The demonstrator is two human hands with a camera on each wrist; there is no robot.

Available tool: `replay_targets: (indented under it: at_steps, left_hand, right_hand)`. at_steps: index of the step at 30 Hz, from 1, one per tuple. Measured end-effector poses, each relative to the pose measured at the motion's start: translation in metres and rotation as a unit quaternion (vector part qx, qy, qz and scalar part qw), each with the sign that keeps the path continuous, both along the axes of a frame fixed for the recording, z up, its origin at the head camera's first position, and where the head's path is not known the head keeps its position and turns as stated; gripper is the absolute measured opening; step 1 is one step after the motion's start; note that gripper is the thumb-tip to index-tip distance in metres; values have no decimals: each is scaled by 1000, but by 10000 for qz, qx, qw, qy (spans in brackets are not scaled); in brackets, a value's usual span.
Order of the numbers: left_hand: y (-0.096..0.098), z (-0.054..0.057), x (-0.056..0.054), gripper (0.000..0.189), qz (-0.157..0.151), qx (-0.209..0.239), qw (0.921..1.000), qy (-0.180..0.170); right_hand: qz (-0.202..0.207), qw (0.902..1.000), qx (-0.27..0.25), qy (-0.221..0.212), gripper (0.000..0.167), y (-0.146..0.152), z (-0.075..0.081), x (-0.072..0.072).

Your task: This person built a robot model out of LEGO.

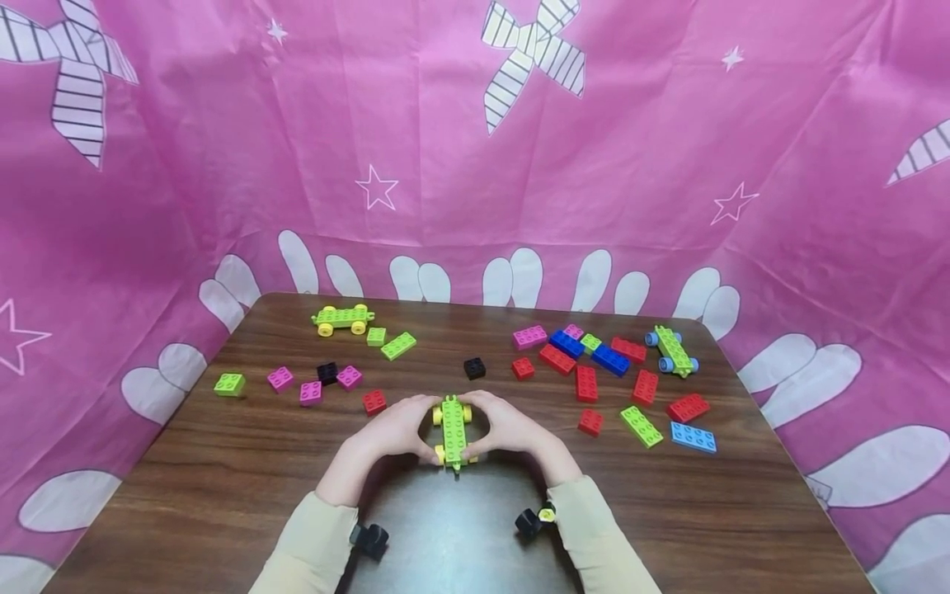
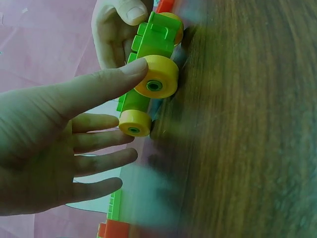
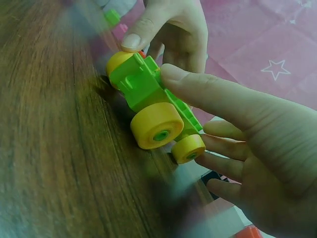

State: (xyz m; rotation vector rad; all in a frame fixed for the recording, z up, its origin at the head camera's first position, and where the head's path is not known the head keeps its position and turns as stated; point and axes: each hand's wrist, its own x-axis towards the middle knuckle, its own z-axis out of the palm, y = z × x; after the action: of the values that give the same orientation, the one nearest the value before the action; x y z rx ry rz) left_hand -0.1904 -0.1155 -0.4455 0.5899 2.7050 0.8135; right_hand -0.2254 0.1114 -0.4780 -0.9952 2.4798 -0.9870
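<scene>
Between both hands a lime-green toy car base (image 1: pixel 454 431) with yellow wheels stands on the table, its studs facing up. My left hand (image 1: pixel 404 425) is on its left side; in the left wrist view the thumb lies against the nearer yellow wheel (image 2: pixel 166 74), and the straight fingers reach toward the farther wheel (image 2: pixel 134 119). On the other side is my right hand (image 1: pixel 505 425). Its thumb touches the top of the base near the end closest to me, as the right wrist view shows, while its extended fingertips reach the farther wheel (image 3: pixel 188 148).
Another yellow-wheeled car base (image 1: pixel 343 318) stands at the back left, and a blue-wheeled one (image 1: pixel 671 351) at the back right. A black brick (image 1: pixel 474 368) and a red brick (image 1: pixel 374 402) lie beyond my hands. Several loose bricks, including a light blue one (image 1: pixel 693 436), spread rightward.
</scene>
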Motion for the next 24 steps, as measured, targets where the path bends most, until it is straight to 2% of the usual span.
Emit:
replay_targets:
  at_steps: [9, 19, 24]
  left_hand:
    - [-7, -2, -4, 79, -214, 119, 9997, 63]
    - [-15, -3, -8, 77, -502, 215, 9985, -32]
    - [-15, -2, -7, 77, -502, 234, 9985, 6]
  right_hand:
    - [-263, 9996, 76, 40, 86, -5, 2, 6]
    - [-314, 9993, 16, 221, 89, -10, -1, 9]
    - [-330, 9991, -29, 249, 92, -10, -4, 10]
